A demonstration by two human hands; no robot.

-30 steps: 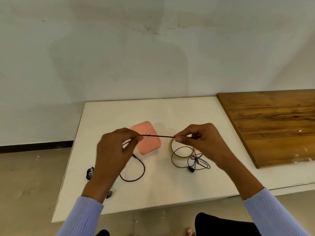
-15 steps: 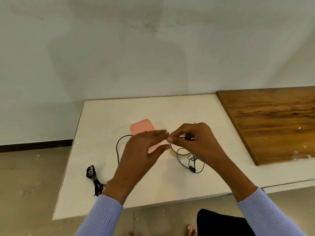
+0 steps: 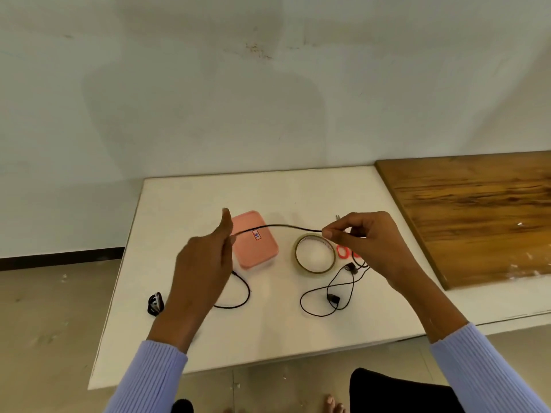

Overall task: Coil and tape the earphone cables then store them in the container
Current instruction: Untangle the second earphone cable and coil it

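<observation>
**Loose cable, two pinch points: where the coil could fail**

White desk (image 3: 185, 347) against a pale wall, with a brown wooden board (image 3: 477, 216) laid on its right side, is where the work sits.

Fingers first. The right hand (image 3: 378, 248) pinches the thin black earphone cable (image 3: 283, 226) between thumb and forefinger (image 3: 328, 234), the other fingers curled behind. The left hand (image 3: 202, 269) seems to hold the cable's other reach near its thumb, which sticks up; its fingertips are hidden behind the hand, so I cannot tell how firm that hold is. Between the hands the cable arches in the air over the salmon-pink rounded plastic container (image 3: 255, 239), which still has its lid on.

Outward from there, the cable's slack falls to the desk on both sides: a loop under the left hand, and a tangle of loops with small black inline pieces below the right wrist. A ring of clear-brown adhesive tape (image 3: 314, 254) lies flat just beside the container, red-handled scissors (image 3: 343, 251) are partly hidden behind the right hand, and a second bundled black earphone set (image 3: 155, 304) lies near the desk's left edge.

Likely troubles, as I judge them: no coil is formed yet, so the springy cable could slip from a light pinch and fall open. The trailing loops on the right may knot or snag the tape ring as they are drawn in. Taping needs a free hand, and releasing one could let the turns unwind.
</observation>
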